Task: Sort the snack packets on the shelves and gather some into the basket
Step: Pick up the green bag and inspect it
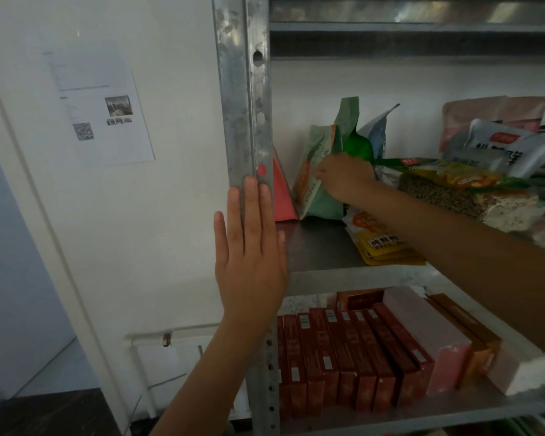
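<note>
Your right hand [346, 177] covers part of the pale green and orange snack packet [310, 152] it grips. Your forearm [453, 247] hides half the flat yellow pouch [381, 247]. The white paper sheet [98, 102] has print too blurred to read.

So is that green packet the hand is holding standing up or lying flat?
Standing up, tilted slightly. The green packet sits on its bottom edge on the shelf, and the right hand holds its side.
</note>
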`<state>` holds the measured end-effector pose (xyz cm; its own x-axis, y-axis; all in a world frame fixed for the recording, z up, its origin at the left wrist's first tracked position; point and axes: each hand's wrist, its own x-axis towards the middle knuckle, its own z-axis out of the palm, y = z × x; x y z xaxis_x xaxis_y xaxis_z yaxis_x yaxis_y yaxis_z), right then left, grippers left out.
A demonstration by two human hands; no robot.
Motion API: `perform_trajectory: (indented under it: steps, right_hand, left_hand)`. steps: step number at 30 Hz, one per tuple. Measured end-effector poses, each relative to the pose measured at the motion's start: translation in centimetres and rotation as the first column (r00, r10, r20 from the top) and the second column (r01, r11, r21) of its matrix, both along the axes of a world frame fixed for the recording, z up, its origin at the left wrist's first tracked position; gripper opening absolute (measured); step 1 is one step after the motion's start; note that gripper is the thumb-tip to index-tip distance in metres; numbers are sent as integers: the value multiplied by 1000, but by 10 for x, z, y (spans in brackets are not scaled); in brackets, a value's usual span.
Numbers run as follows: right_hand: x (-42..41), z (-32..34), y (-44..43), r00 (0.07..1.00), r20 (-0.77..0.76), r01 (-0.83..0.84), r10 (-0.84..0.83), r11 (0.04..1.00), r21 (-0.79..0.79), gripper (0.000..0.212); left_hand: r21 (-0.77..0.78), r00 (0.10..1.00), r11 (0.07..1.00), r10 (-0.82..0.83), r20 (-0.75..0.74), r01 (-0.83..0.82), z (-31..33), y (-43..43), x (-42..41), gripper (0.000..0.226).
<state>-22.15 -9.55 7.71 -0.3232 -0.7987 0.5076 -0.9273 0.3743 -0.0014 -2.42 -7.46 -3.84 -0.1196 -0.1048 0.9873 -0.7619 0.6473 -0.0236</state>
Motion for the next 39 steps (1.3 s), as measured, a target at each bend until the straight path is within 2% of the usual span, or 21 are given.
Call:
perform_trajectory:
  steps: [4, 7, 15, 22, 29, 34, 39]
  right_hand:
    - [-1, 0, 9, 964, 184, -208, 190, 975, 82, 39]
    - [-2, -7, 6, 959, 206, -217, 196, 973, 82, 45]
    - [-8, 5, -4, 985, 111, -119, 128, 989, -86, 39]
    - [-8, 51, -1, 991, 52, -113, 120, 986, -127, 42]
    - [-3, 52, 16, 995, 24, -97, 100, 988, -119, 49]
    - [7, 39, 22, 997, -31, -73, 71, 992, -102, 30]
    - [13, 35, 26, 998, 40, -53, 58, 991, -123, 24]
  left_hand:
    - [-3, 1000, 1000, -2, -4, 2, 0, 0, 0, 57]
    - [2, 1000, 1000, 6, -3, -6, 0, 0, 0, 57]
    - [16, 1000, 1000, 10, 6, -10, 0, 0, 0, 59]
    - [37, 1000, 999, 3, 10, -4, 0, 0, 0, 59]
    - [24, 1000, 1000, -1, 7, 1, 0, 0, 0, 57]
    - [18, 1000, 1000, -1, 6, 1, 0, 0, 0, 58]
    - [25, 1000, 1000, 5, 7, -5, 0, 1, 0, 58]
